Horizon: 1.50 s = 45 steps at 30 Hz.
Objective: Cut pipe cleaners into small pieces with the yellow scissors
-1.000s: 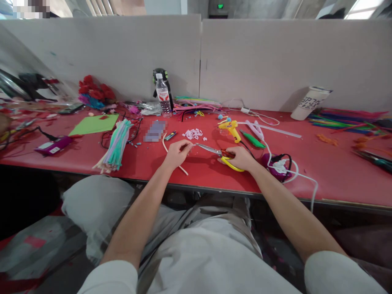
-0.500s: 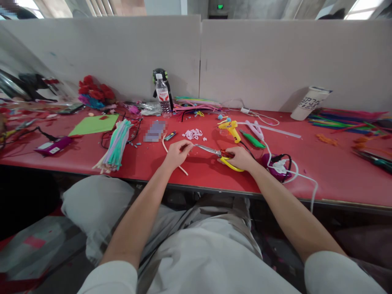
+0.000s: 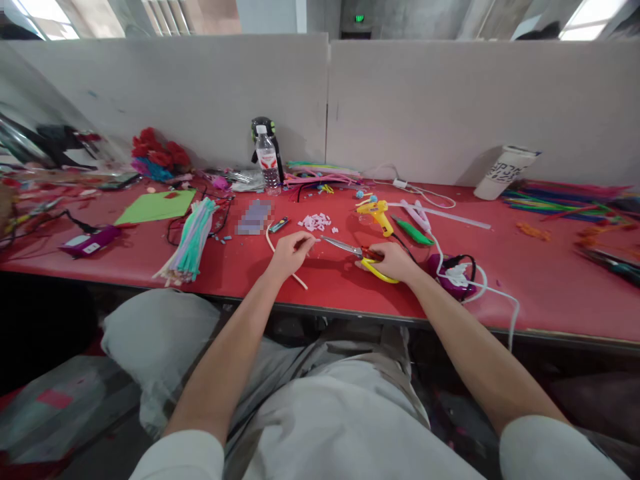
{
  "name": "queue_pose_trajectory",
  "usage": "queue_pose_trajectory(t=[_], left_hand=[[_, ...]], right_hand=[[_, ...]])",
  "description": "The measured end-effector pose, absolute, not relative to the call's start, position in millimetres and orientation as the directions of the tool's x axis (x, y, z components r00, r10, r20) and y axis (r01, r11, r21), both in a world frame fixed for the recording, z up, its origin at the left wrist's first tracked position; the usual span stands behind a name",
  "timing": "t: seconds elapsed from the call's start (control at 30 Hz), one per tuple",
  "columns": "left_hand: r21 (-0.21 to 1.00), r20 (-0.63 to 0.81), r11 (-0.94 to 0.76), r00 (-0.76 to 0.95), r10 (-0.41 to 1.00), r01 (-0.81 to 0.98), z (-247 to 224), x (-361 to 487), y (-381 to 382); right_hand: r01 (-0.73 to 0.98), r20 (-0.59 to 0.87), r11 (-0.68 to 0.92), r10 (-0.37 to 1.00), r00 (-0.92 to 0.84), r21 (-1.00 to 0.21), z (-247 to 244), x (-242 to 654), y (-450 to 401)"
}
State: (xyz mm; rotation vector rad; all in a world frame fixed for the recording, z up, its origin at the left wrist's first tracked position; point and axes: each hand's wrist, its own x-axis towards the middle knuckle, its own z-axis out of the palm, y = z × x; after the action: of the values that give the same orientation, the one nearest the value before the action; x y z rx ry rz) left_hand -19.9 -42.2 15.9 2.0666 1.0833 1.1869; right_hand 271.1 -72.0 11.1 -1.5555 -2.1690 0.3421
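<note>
My left hand [image 3: 290, 255] is closed in a pinch. A small pale piece [image 3: 317, 240] shows at its fingertips, too small to name surely. A cream fuzzy stem [image 3: 300, 281] runs behind this hand and shows on both sides of it; whether the fingers also hold it cannot be told. My right hand [image 3: 393, 260] is wrapped round the yellow-and-red handles of scissors [image 3: 343, 245], whose blades point left towards the pinched piece, tips just beside it. Just beyond the fingertips lies a heap of small pale-lilac cut pieces [image 3: 315, 221].
A yellow glue gun [image 3: 380, 217], a green tool [image 3: 414, 230] and a purple box with cords [image 3: 455, 277] lie right. Left are a bundle of fuzzy stems [image 3: 193, 237], a small cutter [image 3: 279, 225] and green paper [image 3: 155, 205]. A water bottle [image 3: 267, 163] stands near the partition [image 3: 200, 93].
The view has tipped up very slightly. The scissor tips now sit a little apart from the left fingertips, where they almost met before. Both hands keep their hold.
</note>
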Motion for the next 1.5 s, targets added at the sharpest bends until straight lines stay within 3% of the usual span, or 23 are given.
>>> queue_pose_trajectory(t=[0.57, 0.77, 0.9, 1.07, 1.17, 1.3, 1.4, 1.5], left_hand=[[0.740, 0.441, -0.535, 0.307, 0.843, 0.407, 17.2, -19.8, -43.8], [0.590, 0.452, -0.561, 0.337, 0.826, 0.581, 25.0, -36.7, -36.7], [0.514, 0.309, -0.461, 0.345, 0.886, 0.723, 41.4, -80.5, -32.1], [0.400, 0.125, -0.223, 0.188, 0.974, 0.889, 47.4, -131.5, -30.2], [0.408, 0.195, -0.176, 0.103, 0.975, 0.896, 44.8, -139.9, -26.8], [0.506, 0.273, -0.139, -0.005, 0.962, 0.851, 46.8, -129.6, -19.8], [0.506, 0.279, -0.187, 0.046, 0.959, 0.842, 47.7, -108.7, -11.2], [0.472, 0.252, -0.318, 0.220, 0.942, 0.822, 41.6, -79.1, 2.3]], right_hand=[[0.862, 0.226, 0.307, 0.946, -0.232, -0.403, 8.0, 269.8, -69.0], [0.850, 0.248, 0.300, 0.946, -0.208, -0.433, 5.7, 272.2, -68.6], [0.856, 0.245, 0.295, 0.948, -0.205, -0.424, 7.1, 270.9, -69.8], [0.859, 0.239, 0.294, 0.949, -0.208, -0.419, 7.9, 270.3, -70.2], [0.859, 0.234, 0.287, 0.951, -0.202, -0.424, 7.0, 270.4, -70.0], [0.870, 0.239, 0.274, 0.953, -0.188, -0.410, 7.3, 268.2, -70.6], [0.878, 0.247, 0.245, 0.957, -0.151, -0.412, 8.4, 266.4, -71.1], [0.888, 0.255, 0.184, 0.964, -0.079, -0.421, 8.5, 267.2, -71.2]])
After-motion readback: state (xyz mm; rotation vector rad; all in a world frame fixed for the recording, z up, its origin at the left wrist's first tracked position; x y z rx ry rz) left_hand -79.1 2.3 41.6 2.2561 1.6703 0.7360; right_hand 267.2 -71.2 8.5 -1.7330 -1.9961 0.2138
